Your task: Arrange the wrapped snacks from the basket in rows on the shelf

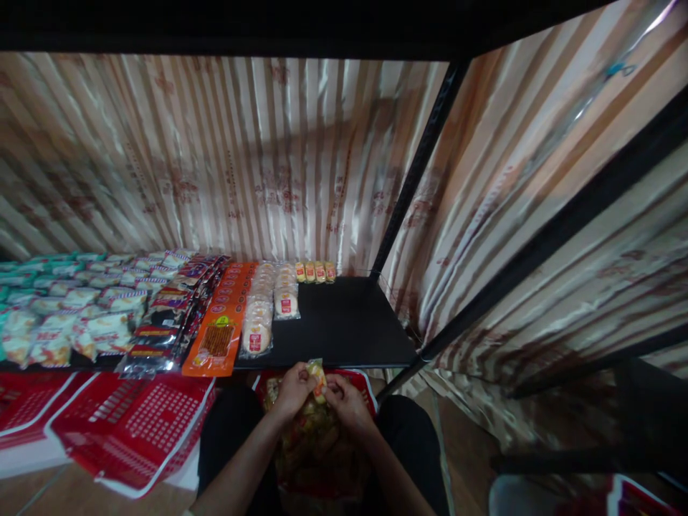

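Note:
A small yellow snack packet point(317, 378) is pinched between the fingers of my left hand point(293, 393) and my right hand point(348, 405). Both hands hold it just in front of the black shelf point(344, 326), above a red basket point(370, 395) between my knees. Many yellow-wrapped packets point(312, 437) fill that basket. Similar yellow packets point(316, 271) form a short row at the back of the shelf. Left of them lie two rows of clear-wrapped round crackers point(256, 337) with red labels, then an orange snack bag point(213, 337).
Dark packets point(155, 333) and white-and-green packets point(54, 337) cover the shelf's left part. Red baskets with white rims point(134, 423) stand below it. A black rack post point(422, 165) rises at the back right corner, a slanted bar point(516, 258) nearer. Patterned curtain point(269, 143) hangs behind.

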`<state>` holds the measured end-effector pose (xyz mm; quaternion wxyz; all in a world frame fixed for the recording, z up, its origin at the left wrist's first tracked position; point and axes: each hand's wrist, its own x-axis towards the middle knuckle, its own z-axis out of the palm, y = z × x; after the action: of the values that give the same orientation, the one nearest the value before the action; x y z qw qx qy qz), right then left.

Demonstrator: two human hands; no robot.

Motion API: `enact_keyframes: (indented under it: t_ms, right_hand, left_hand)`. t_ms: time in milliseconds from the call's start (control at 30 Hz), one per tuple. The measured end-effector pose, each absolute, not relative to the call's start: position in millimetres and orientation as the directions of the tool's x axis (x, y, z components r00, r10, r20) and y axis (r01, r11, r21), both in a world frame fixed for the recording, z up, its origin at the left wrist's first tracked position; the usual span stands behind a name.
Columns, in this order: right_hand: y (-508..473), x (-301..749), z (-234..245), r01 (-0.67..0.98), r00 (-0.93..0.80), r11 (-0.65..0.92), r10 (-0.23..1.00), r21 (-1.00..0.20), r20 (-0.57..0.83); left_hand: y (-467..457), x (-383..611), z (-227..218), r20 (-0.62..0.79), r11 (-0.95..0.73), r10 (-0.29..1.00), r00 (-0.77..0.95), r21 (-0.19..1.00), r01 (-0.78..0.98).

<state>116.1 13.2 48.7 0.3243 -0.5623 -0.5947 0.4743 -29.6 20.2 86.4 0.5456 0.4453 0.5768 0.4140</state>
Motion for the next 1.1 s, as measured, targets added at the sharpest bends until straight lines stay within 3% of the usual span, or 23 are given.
enact_keyframes:
  t_ms: [200, 367, 800, 1100]
  right_hand:
    - [26, 112, 81, 0.221, -0.186, -0.120, 0.969, -0.968, -0.163]
    - [49, 111, 96, 0.335, -0.093, -0.094, 0.987, -0.937, -0.132]
    - [116, 114, 72, 0.401, 0.007, -0.050, 0.999, -0.915, -0.052]
    - [153, 104, 82, 0.406, 0.016, -0.062, 0.998, -0.912, -0.060]
  left_hand:
    - [44, -23, 83, -0.190, 0.190, 0.982, 0.011, 0.981, 0.046]
    - [66, -19, 86, -0.138, 0.145, 0.989, -0.055, 0.975, 0.165]
    - [106, -1, 96, -0.125, 0.190, 0.970, -0.207, 0.924, 0.333]
    - [140, 2, 90, -0.129, 0.197, 0.963, -0.239, 0.937, 0.290]
